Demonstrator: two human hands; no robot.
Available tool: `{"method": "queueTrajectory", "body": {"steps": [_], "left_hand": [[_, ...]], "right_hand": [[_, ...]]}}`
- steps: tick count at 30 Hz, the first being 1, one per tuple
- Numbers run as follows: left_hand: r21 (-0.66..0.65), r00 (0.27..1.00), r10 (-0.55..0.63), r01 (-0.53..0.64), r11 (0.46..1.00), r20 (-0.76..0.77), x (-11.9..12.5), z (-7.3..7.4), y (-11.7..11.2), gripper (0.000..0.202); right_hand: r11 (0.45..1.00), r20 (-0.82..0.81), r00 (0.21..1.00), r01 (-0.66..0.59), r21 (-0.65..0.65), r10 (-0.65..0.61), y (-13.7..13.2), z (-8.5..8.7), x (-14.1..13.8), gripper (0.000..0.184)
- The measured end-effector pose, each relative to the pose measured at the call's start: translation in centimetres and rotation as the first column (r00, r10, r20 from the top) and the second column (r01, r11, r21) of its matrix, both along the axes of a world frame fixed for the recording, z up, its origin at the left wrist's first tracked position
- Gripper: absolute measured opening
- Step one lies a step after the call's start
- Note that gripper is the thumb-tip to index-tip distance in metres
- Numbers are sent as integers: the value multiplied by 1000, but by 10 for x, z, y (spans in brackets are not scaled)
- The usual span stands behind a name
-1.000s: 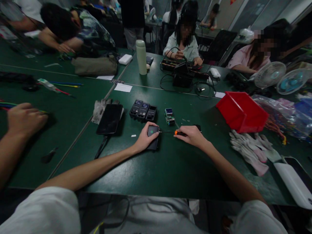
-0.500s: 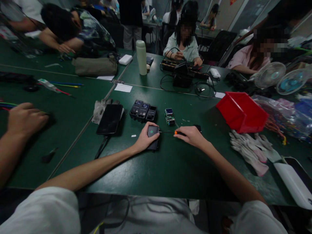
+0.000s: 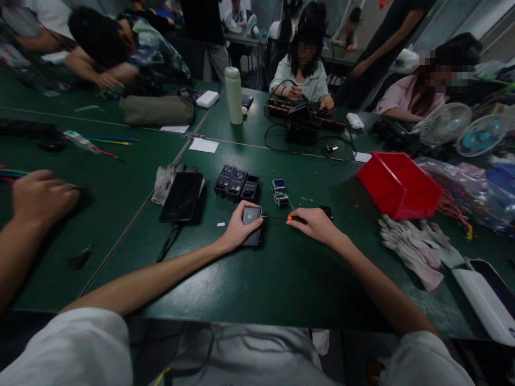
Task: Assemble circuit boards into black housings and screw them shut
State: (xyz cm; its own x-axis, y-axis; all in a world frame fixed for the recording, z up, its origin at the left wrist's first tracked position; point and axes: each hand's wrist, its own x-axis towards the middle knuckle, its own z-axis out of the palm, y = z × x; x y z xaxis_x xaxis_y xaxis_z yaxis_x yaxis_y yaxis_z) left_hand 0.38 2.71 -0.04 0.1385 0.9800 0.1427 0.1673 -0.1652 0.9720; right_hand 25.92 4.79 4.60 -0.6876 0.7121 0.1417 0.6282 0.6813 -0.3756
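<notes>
My left hand (image 3: 240, 227) is closed round a small black plastic box (image 3: 252, 236) on the green table, thumb near its right edge. In my right hand (image 3: 316, 222) is a screwdriver (image 3: 277, 217) with an orange-and-black handle. Its thin shaft lies level and points left, the tip meeting the box's right side by my left thumb. Just beyond the box sit black modules with small screens (image 3: 236, 183), side by side. A small circuit board (image 3: 280, 193) with a display lies to their right. A dark object (image 3: 325, 211) is partly hidden behind my right hand.
A phone (image 3: 182, 197) rests on grey gloves (image 3: 163, 182) to the left. On the right are a red bin (image 3: 399, 185), work gloves (image 3: 414, 249) and a white device (image 3: 485, 305). A green bottle (image 3: 234, 95) stands farther back. Another person's hand (image 3: 44, 198) is at far left.
My hands, the box and the screwdriver have barely moved. In the background at right, a standing person's arm has come lower, beside the seated worker.
</notes>
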Motion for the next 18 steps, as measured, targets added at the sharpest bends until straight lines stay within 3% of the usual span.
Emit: {"method": "queueTrajectory", "body": {"steps": [10,18], "left_hand": [[3,999,-27,27,1000,20,1,0,0,36],[8,999,-34,34,999,14,0,0,1,36]], "right_hand": [[998,-82,997,-14,-62,9,0,1,0,29],[1000,-61,998,-17,10,17,-1,-4,0,28]]}}
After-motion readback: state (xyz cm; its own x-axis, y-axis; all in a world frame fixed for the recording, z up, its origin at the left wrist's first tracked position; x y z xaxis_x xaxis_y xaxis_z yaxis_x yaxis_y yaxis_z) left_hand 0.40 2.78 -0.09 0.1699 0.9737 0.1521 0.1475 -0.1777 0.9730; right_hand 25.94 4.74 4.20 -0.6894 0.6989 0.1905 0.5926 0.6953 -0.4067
